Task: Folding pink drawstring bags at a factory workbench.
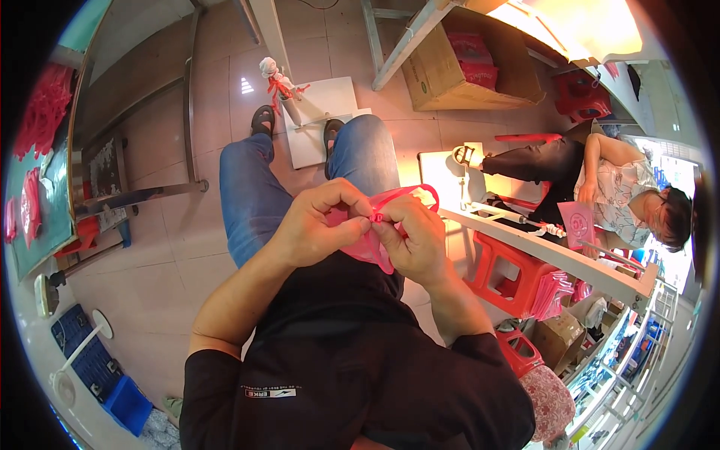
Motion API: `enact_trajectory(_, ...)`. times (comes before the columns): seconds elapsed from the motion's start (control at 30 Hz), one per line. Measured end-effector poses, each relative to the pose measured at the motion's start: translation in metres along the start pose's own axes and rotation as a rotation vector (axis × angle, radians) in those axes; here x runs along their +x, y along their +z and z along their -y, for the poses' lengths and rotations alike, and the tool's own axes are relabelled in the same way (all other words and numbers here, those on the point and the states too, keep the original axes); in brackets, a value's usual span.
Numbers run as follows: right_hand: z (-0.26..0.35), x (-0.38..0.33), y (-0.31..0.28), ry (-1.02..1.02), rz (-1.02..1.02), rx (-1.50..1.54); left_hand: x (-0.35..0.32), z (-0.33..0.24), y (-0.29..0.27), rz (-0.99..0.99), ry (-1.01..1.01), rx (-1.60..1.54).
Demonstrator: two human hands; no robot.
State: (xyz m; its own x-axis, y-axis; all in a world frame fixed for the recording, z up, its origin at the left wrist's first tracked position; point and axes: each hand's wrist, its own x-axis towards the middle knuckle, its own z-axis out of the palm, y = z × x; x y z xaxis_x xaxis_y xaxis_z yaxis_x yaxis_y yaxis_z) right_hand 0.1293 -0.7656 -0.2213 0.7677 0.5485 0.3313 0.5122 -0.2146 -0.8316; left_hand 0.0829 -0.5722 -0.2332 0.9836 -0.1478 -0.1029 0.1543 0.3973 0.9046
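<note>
Between my two hands is a thin pink pouch (pixel 364 249), its cloth bunched and partly hidden behind my fingers. A red edge or cord loops out beyond the right knuckles. My left hand (pixel 319 223) is closed, thumb and forefinger pinched together at a small red piece (pixel 377 217) on the pouch. Touching the other side of that piece, my right hand (pixel 414 238) is also closed in a pinch, with pink cloth around its fingers. Whether the red piece is a knot or a bead, I cannot tell. All this is held above my lap.
A wooden-framed bench (pixel 540 240) runs along my right, with red stools (pixel 504 274) and stacked pink pouches (pixel 553 295) beside it. Another person (pixel 622 180) sits beyond it, holding a pink pouch. A cardboard box (pixel 442 71) stands ahead, and a table (pixel 46 225) with pink items at left.
</note>
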Motion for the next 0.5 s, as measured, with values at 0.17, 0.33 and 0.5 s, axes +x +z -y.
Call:
enact_trajectory(0.17, -0.001, -0.003, 0.002, 0.004, -0.004, 0.016, -0.004, 0.003, -0.002, 0.022, -0.016, 0.005)
enact_trajectory(0.33, 0.002, -0.002, 0.001, 0.025, 0.022, 0.038, -0.002, -0.021, 0.000, 0.026, 0.249, 0.500)
enact_trajectory(0.5, 0.000, 0.001, 0.003, -0.002, 0.042, -0.030, -0.002, -0.024, 0.006, -0.019, 0.344, 0.653)
